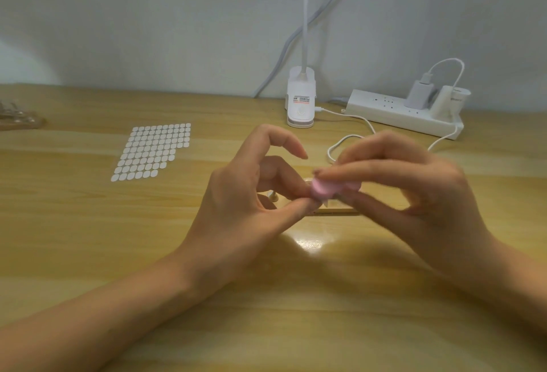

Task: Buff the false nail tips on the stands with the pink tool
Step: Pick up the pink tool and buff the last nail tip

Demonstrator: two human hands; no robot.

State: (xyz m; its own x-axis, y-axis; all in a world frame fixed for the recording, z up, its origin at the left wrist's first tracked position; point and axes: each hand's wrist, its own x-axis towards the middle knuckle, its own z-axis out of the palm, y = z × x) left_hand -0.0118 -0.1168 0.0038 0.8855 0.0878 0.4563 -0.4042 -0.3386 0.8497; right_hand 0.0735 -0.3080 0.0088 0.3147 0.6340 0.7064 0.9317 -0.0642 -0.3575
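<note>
A pale wooden desk (88, 238) under a blank wall is carrying the work. I am watching the right hand (414, 191) gripping the pink tool (321, 188) between thumb and fingertips, its long axis running sideways toward the left hand (245, 203). The left hand is pinching the stand (334, 211) just below the tool's free end, index finger arched above. The false nail tip (325, 202) is sitting directly under that end, mostly hidden and blurred. I am judging that the stroke will need to run along this axis.
</note>
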